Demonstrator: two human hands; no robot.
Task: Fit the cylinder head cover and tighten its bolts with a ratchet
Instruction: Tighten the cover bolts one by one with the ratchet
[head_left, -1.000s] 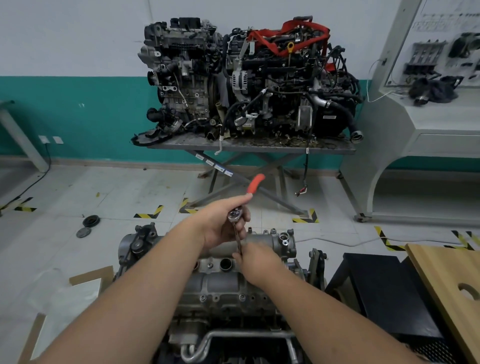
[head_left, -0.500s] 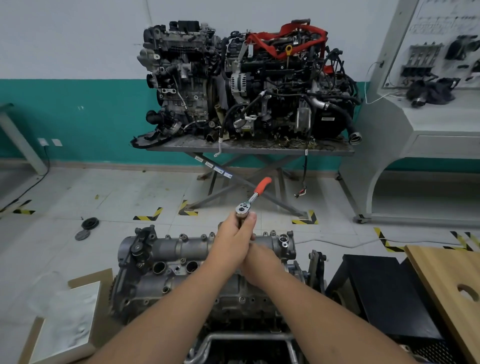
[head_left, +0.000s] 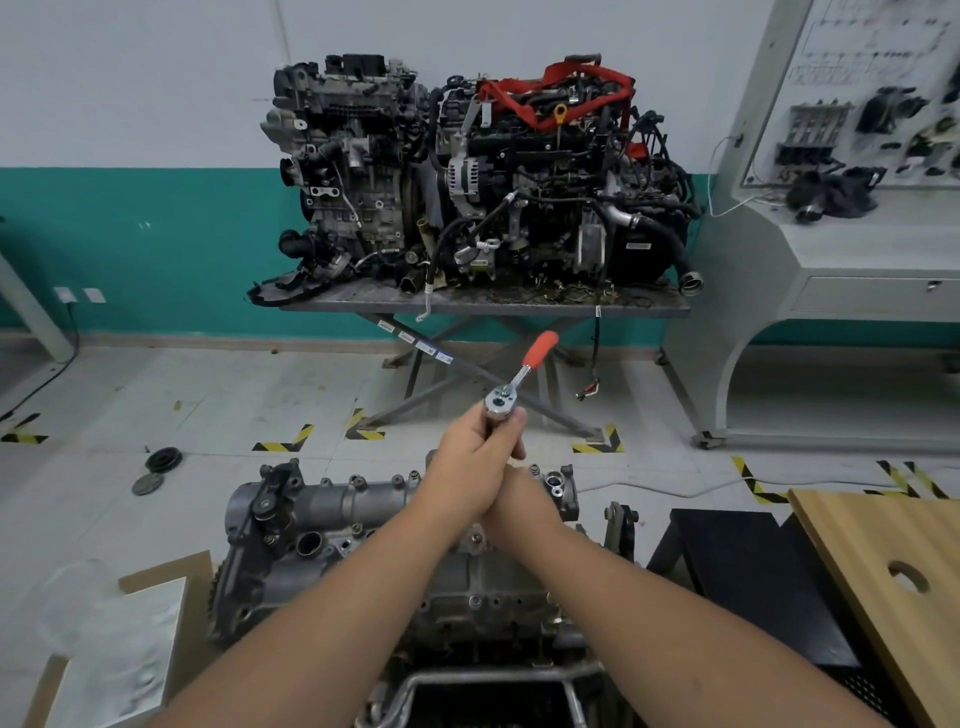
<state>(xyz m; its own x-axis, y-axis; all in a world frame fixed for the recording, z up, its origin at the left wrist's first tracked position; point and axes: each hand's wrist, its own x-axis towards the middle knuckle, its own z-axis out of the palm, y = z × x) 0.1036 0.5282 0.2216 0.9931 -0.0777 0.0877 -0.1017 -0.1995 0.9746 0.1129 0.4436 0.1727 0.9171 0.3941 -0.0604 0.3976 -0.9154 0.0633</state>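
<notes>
The grey cast-metal cylinder head cover (head_left: 332, 506) lies on top of the engine block in the near middle of the view, its long side running left to right, with small bolt heads showing along its far edge. Everything below is placed from this cover.

Above its right half, the left hand (head_left: 470, 467) has its grip wrapped around the shaft just below the round chrome head of a ratchet with an orange handle (head_left: 511, 387); the thumb lies up along the right side of the shaft. The ratchet head faces up, and the handle slants away up and to the right, free of both hands. The right hand (head_left: 519, 506) sits directly under the left one, touching it, over the cover's right end. Its fingers are hidden behind the left hand, so I cannot tell whether its grip is open or clamped on anything.

Left of the cover, on the floor, lies an open brown cardboard box with white packing foam (head_left: 119, 639). Beyond the cover's left end, two dark round discs (head_left: 156, 470) rest on the floor. Far beyond the cover, a grey metal table on crossed legs (head_left: 483, 304) carries two large assembled engines (head_left: 478, 171), one draped with a red strap. Right of the cover stands a black stool (head_left: 748, 566), and next to it, further right, a light wooden board with a round hole (head_left: 893, 582).
</notes>
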